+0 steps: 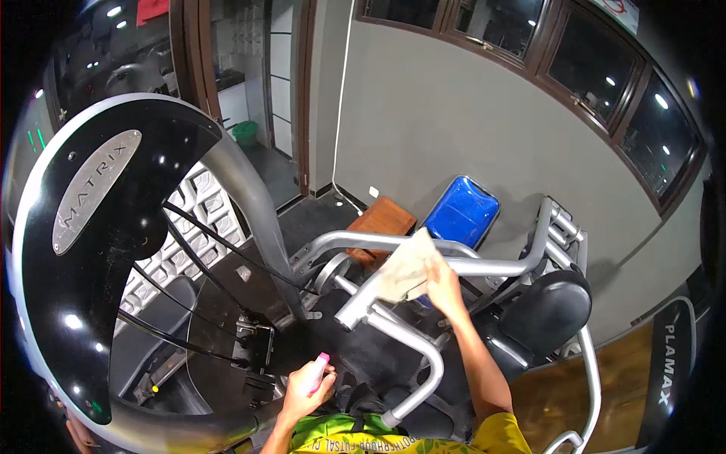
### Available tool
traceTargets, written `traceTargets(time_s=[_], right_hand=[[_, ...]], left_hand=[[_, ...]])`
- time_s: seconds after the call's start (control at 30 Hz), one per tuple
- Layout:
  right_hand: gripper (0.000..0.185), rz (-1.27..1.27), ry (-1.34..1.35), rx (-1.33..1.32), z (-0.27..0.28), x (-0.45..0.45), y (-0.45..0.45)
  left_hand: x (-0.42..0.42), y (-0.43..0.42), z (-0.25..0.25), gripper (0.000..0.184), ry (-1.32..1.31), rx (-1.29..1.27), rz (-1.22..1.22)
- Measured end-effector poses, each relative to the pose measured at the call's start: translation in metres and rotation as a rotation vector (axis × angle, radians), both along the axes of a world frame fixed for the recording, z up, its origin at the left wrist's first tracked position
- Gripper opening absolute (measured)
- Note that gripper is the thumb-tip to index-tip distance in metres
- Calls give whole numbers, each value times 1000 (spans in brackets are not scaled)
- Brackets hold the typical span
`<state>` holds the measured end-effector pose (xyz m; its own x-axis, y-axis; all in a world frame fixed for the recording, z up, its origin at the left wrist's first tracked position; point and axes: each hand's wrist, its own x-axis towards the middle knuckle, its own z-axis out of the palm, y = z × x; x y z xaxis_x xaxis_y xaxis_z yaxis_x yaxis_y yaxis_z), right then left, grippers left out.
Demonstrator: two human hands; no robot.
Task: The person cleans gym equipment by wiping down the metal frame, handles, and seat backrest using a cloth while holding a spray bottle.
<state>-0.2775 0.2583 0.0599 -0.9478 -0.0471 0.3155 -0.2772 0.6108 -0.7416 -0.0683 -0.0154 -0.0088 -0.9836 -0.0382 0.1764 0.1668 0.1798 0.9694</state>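
In the head view, my right hand (442, 284) presses a cream cloth (406, 266) onto the silver tubular frame of a gym machine (484, 267). The fingers are closed on the cloth, which drapes over the bar. Lower down, my left hand (306, 390) is wrapped around a small pink bottle (321, 366), its brighter pink top pointing up. That hand is held in front of my body, apart from the metal. Between the two hands a bent silver handle (423, 348) curves down towards me. Most of the bottle is hidden by my fingers.
On the left rises a large black MATRIX housing (96, 193) with cables (204, 257). A black padded seat (548, 312) stands at the right, near a PLAMAX panel (665, 363). By the grey wall are a blue padded seat (463, 210) and a brown wooden box (384, 219).
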Motion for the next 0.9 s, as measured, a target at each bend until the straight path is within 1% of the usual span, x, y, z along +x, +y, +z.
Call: traceTargets(time_s=[0.07,0.1,0.13,0.2,0.23,0.27,0.33,0.37,0.4,0.47,0.53,0.6,0.63,0.67,0.7,0.73,0.77,0.8,0.87,0.9], right_hand=[[25,-88,38,213,5,-26,7],[22,-95,206,272,-12,-44,11],[22,-92,205,271,-25,-56,10],[23,205,75,611,-41,-71,3],[29,148,-136,712,-30,-74,-11],[29,150,-137,709,-26,-81,-19],[30,316,-365,814,-22,-94,-32],[30,361,-441,887,-23,-98,-42],[30,362,-441,885,-25,-100,-51],[32,629,-536,963,-29,-102,-71],[31,679,-387,952,-41,-87,-96],[29,799,-349,920,-39,-52,-129],[28,844,-281,973,-36,-24,-146],[27,887,-211,1027,-35,3,-157],[27,896,-126,1057,-39,20,-160],[27,905,-39,1084,-44,33,-161],[21,903,75,1028,-47,39,-155],[21,909,75,1027,-49,38,-147],[17,925,293,722,-53,31,-129],[19,910,302,637,-45,29,-121]], left_hand=[[1,-3,-1,14,-33,-11,-4],[2,-4,-1,13,-66,-19,-16],[2,-3,-1,13,-67,-19,-13],[1,-3,2,14,-110,-51,-18],[1,-3,5,14,-111,-54,-18],[1,-2,8,15,-129,-45,-14],[3,0,8,16,-153,-38,-7],[2,0,5,16,-86,-67,10],[1,1,2,17,-18,-95,27],[1,2,-5,17,-35,-66,32],[1,2,-2,17,-55,-37,38],[1,2,11,17,-210,-22,18],[1,2,10,17,-211,-23,18],[0,1,9,16,-151,-34,20],[0,1,7,15,-92,-45,23],[0,-1,6,15,-93,-45,26],[0,-3,4,15,-79,-43,28],[2,-5,2,15,-69,-41,28],[4,-7,-1,15,-77,-41,38],[3,-8,-2,15,-80,-38,44]])
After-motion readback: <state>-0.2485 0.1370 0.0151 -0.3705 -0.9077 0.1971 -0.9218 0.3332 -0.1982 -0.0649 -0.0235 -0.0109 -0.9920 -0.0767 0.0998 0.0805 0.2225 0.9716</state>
